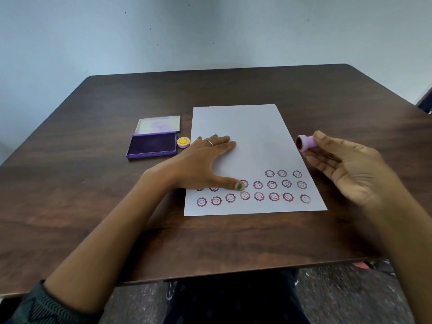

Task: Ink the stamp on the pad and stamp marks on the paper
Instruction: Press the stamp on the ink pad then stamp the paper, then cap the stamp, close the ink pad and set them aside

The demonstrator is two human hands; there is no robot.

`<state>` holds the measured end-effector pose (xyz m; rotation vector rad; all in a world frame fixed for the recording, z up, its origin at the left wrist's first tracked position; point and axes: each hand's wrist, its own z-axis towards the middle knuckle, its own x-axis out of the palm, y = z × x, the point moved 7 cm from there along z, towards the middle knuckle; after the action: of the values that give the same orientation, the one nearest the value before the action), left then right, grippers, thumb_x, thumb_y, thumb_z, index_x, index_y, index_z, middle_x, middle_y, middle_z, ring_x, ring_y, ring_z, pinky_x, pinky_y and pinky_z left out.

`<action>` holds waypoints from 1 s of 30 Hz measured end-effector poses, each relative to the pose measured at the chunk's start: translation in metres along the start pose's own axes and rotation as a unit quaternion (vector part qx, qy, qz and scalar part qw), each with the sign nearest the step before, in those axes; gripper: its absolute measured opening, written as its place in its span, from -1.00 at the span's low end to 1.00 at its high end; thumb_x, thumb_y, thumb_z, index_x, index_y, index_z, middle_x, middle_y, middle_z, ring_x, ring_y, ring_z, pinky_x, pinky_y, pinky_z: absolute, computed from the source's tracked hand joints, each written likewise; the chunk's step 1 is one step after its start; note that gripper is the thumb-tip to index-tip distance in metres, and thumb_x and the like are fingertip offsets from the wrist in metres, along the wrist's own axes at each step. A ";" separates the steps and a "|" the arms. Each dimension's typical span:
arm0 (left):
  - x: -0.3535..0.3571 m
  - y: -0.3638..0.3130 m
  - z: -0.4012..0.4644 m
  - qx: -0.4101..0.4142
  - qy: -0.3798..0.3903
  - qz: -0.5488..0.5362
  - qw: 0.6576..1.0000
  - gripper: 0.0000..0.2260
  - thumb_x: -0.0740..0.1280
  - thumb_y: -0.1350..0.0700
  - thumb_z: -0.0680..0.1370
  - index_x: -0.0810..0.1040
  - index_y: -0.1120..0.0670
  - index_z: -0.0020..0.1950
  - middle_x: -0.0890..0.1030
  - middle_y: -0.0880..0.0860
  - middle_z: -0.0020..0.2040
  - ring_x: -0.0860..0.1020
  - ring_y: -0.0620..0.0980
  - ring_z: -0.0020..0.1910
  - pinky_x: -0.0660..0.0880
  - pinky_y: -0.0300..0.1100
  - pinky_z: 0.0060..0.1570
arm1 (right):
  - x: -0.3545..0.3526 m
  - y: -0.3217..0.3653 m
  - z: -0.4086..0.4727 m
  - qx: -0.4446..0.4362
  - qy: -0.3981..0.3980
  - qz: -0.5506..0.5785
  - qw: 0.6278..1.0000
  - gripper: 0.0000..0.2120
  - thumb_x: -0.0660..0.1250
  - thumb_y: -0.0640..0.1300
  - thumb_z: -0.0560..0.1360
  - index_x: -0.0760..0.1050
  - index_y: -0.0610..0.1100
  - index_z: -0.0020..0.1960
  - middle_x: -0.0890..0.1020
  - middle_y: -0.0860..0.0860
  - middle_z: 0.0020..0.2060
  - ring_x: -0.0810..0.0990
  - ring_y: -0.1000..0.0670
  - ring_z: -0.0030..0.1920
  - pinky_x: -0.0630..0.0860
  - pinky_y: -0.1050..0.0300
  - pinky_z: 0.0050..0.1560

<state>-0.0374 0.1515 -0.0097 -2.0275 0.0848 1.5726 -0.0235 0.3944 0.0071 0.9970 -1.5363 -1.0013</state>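
Lilac plastic stamp (307,144) pinched between thumb and fingertips of right hand (346,169), remaining fingers loosely curled under. Held on its side, dark inked face turned left toward the sheet, raised off the table just past the paper's right edge. Probably tilted that way to check ink on the face or to carry across for re-inking; cannot tell which.

Green-painted nails, thin ring on one finger: left hand (201,164) flat, palm down, fingers spread, four pointing right across the left-middle of the paper (247,134), thumb pressed down near the second row of marks. Evidently pinning the sheet so it cannot slide or lift with the stamp.

White paper lying lengthwise near to far, table centre. Flower-smiley marks (274,196) in rows along the near edge: full nearest row, second row partly hidden under the left thumb and palm, three marks starting a third row at right. Far half blank, so plenty of room left; task roughly a third through by judgement.

Purple ink pad (152,146) open, left of the paper, clear lid (159,123) hinged back on the far side. Small round yellow smiley cap (183,142) between pad and paper, just beside the left fingertips, parked within reach. Dark wood table (93,206) under everything.
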 end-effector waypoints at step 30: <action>-0.070 0.060 -0.029 -0.096 -0.231 0.016 0.968 -0.58 0.39 -0.15 0.44 0.56 0.01 0.23 0.58 0.00 0.25 0.45 0.00 0.22 0.20 0.14 0.42 | 0.171 -0.008 0.060 -0.082 0.102 -0.081 0.988 -0.89 0.44 -0.17 0.38 0.63 -0.15 -0.10 0.70 -0.08 -0.15 0.70 -0.03 -0.14 0.63 0.20 -0.09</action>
<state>-0.0571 0.0675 0.0347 -1.7447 -0.2223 2.1006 -0.1072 0.2378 0.0412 1.0852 -1.2009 -1.0838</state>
